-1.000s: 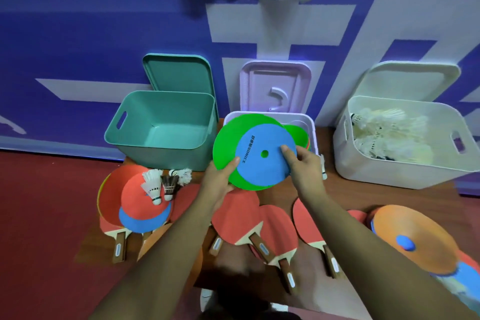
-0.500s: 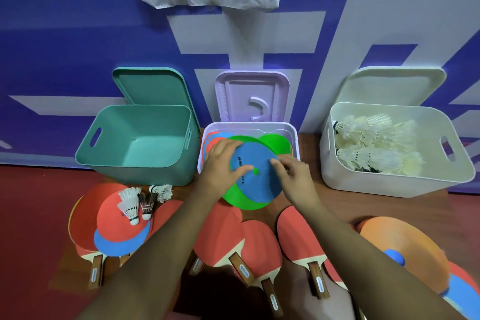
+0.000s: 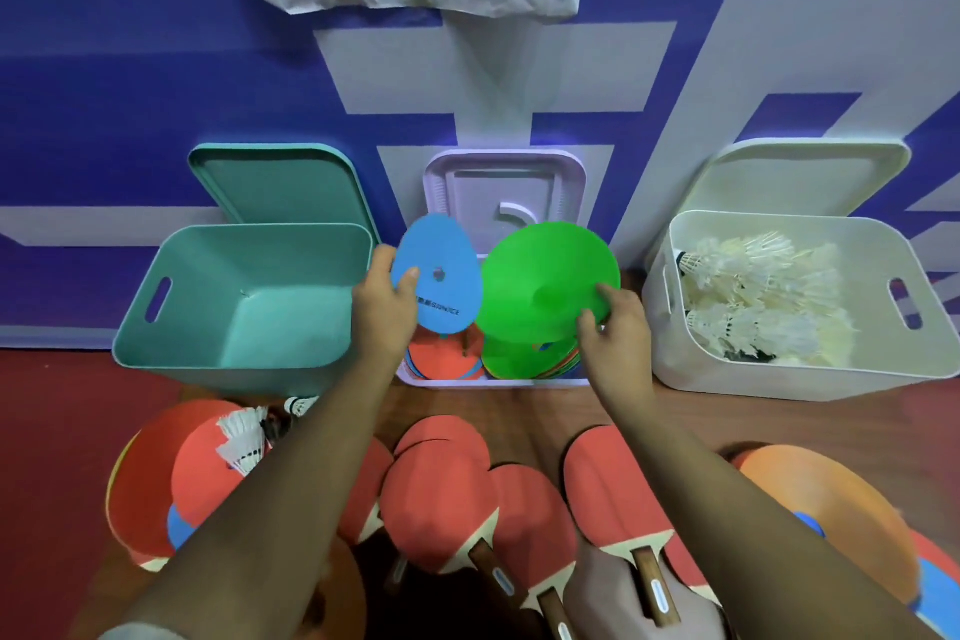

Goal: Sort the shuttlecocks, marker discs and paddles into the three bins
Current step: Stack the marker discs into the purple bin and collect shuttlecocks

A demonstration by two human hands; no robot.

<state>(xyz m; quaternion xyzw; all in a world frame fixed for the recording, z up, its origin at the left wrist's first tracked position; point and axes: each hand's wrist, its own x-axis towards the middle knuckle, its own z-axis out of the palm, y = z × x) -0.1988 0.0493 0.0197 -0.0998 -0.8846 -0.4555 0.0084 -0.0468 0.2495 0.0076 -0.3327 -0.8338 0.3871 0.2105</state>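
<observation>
Over the middle bin [image 3: 493,383], the left hand [image 3: 387,309] pinches a blue disc [image 3: 441,276] by its left rim, and the right hand [image 3: 618,327] pinches a green disc [image 3: 540,286] by its near rim. Both look thin, light and bendy, so edge grips suit them. Two discs are held; perhaps six paddles [image 3: 436,499] and three loose shuttlecocks [image 3: 244,442] lie on the floor.

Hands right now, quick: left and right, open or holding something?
Left hand: holds the blue disc by its edge, thumb on its face.
Right hand: holds the green disc by its lower edge.
</observation>
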